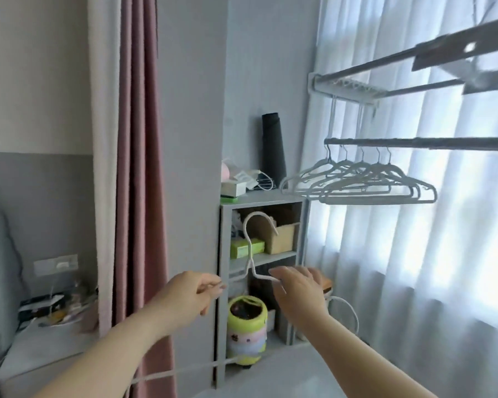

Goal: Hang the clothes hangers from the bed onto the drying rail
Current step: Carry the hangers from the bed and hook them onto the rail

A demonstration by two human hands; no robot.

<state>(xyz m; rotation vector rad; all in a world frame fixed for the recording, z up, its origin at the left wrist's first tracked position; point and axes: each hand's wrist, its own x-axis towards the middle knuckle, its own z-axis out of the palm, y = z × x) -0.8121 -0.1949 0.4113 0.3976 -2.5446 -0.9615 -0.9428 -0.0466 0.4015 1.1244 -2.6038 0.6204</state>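
I hold a white clothes hanger (pixel 249 248) upright in front of me, its hook pointing up and to the right. My left hand (pixel 184 297) pinches its left shoulder. My right hand (pixel 299 291) lies over the right shoulder, and thumb and forefinger seem to pinch the wire. The hanger's rounded right end (pixel 352 311) sticks out past my right wrist. The dark drying rail (pixel 414 142) runs across the upper right, above hand height. Several white hangers (pixel 365 182) hang at its left end.
A grey shelf unit (pixel 270 198) with boxes stands straight behind the held hanger, and a yellow-green bin (pixel 246 331) sits at its foot. A pink curtain (pixel 140 168) hangs left, sheer white curtains (pixel 443 254) right. An upper rack frame (pixel 385 64) runs above the rail.
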